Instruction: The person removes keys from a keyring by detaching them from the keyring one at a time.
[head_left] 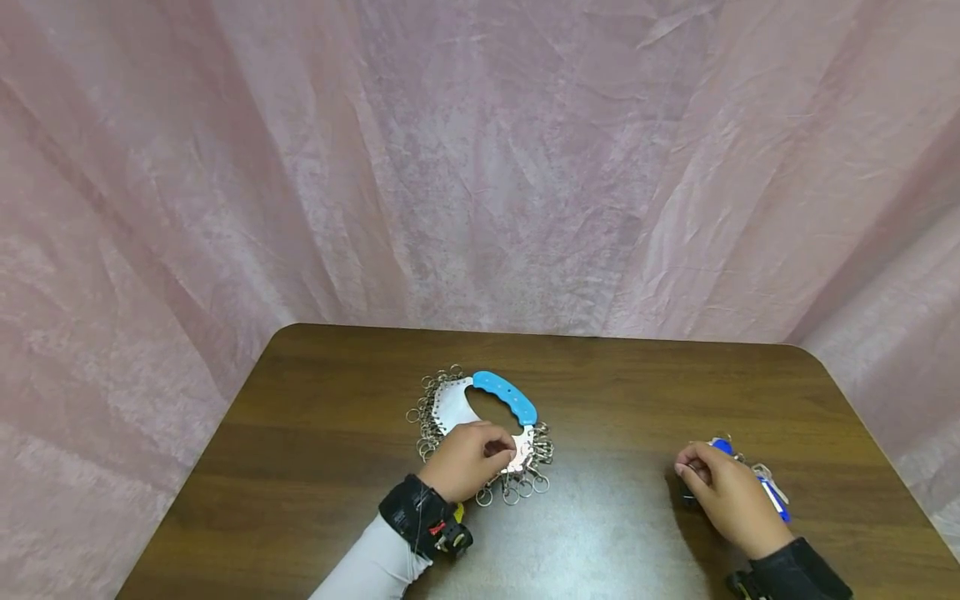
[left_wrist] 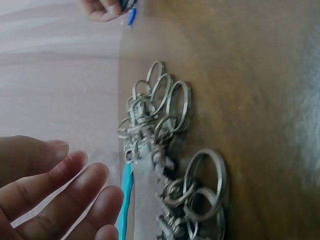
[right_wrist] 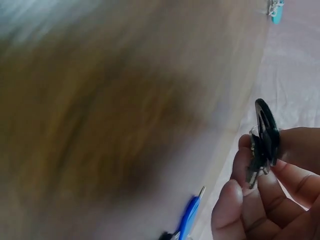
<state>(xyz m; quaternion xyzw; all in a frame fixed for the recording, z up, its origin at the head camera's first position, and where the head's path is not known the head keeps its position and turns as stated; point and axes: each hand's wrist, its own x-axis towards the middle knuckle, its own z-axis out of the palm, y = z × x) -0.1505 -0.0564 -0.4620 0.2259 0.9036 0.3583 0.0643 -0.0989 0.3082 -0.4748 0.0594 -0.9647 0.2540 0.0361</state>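
A white plate (head_left: 452, 406) with a light-blue grip handle (head_left: 506, 396) lies on the table, its outer edge lined with many metal key rings (left_wrist: 207, 172). My left hand (head_left: 467, 458) hovers over the plate's near side, partly hiding it. Its fingers are loosely bent with nothing between them. Toward the right, my right hand (head_left: 727, 496) pinches a black key (right_wrist: 267, 132) with silver metal parts between thumb and fingers. Beside and partly behind that hand are keys with blue tags (head_left: 776, 502), one tag bearing a white label.
The brown wooden table (head_left: 337, 367) has rounded far corners. A pink curtain (head_left: 480, 167) hangs right behind it and along both sides. Both wrists wear black straps (head_left: 408, 512) with devices on them.
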